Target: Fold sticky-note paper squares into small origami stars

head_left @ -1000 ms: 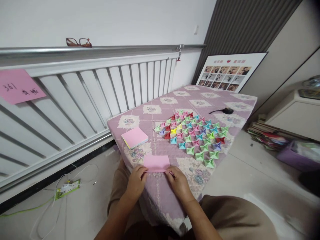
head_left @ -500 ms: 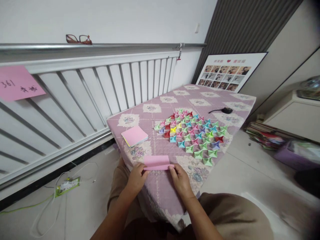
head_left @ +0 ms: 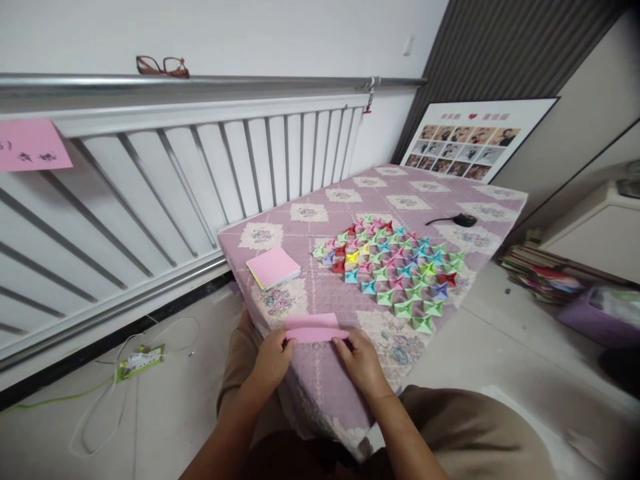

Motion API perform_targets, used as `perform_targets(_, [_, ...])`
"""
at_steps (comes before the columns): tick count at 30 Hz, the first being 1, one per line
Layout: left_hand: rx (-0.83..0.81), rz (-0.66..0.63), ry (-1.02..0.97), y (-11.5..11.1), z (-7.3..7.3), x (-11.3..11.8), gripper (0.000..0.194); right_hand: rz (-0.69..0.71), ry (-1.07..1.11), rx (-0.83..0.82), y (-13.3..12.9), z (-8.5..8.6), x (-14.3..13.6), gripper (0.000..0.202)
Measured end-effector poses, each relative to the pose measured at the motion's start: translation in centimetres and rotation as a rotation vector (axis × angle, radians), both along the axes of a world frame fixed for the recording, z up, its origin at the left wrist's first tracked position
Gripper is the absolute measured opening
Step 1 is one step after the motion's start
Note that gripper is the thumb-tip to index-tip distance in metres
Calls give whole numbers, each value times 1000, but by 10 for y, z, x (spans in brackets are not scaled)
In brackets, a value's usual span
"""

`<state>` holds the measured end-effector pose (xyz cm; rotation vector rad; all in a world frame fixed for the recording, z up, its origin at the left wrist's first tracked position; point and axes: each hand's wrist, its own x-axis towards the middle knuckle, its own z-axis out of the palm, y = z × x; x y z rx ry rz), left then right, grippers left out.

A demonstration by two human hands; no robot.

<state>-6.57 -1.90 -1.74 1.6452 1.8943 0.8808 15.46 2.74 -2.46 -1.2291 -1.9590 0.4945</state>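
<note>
Between my two hands is a pink sheet of paper [head_left: 314, 332], its near edge folded up into a strip that bows slightly. My left hand [head_left: 274, 357] pinches the left end of that fold between thumb and fingers. At the right end my right hand [head_left: 361, 358] grips the same fold, thumb on the near side. The sheet's far part rests on the tablecloth [head_left: 327, 380]. Beyond it to the left lies a stack of square paper [head_left: 273, 267], pink on top. To the right, rows of small folded paper pieces [head_left: 385, 273] in several colours stand on the cloth.
A white radiator [head_left: 210, 173] runs along the table's left side, with glasses [head_left: 163, 67] on the pipe above. A black cabled object [head_left: 465, 219] lies on the table's far right. A photo board [head_left: 463, 143] leans behind. On the floor lies a power strip [head_left: 140, 361].
The folded strip of the pink paper has widened and now stands further over the sheet, with my fingers still at both ends. The whole view has shifted slightly.
</note>
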Motion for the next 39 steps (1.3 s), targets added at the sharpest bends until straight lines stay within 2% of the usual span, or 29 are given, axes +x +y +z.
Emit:
perform_targets(3, [-28,16,0,1,3,1,12,-45,-55,4,-1,-1,-1,33])
perform_targets(8, [-94,52,-24,4,8,2,8,-82,-70,-9,-1,-2,-3,34])
perform_targets(9, [-104,62,-38,5,8,2,12,-89,-74,-14,-1,-2,-3,33])
perform_targets(11, [-80,86,-49,5,9,2,34,-101,-86,-26,0,-2,-4,32])
perform_targets(13, [6,109,28,4,11,3,50,-107,-95,-42,0,-1,-6,30])
perform_targets(14, [56,108,101,4,13,5,51,-108,-99,-53,1,-1,-6,30])
perform_targets(16, [139,45,269,2,19,10,44,-105,-103,-77,2,-1,-7,30])
perform_targets(19, [181,-252,430,-2,25,23,39,-87,-101,-118,4,0,-7,31])
perform_targets(21, [188,-441,487,-4,22,30,51,-78,-97,-137,5,1,-7,31])
perform_targets(23, [168,-547,524,-5,15,34,68,-78,-99,-150,5,2,-7,30])
perform_targets(25, [125,-596,545,-7,7,34,79,-86,-109,-159,5,4,-8,31])
perform_targets(29, [58,-629,528,-8,-4,31,85,-114,-124,-152,4,5,-10,32])
perform_targets(34, [15,-636,500,-8,-4,30,84,-158,-128,-122,3,1,-12,42])
perform_targets(39, [-1,-663,508,-6,-3,29,84,-177,-189,-93,4,0,-13,34])
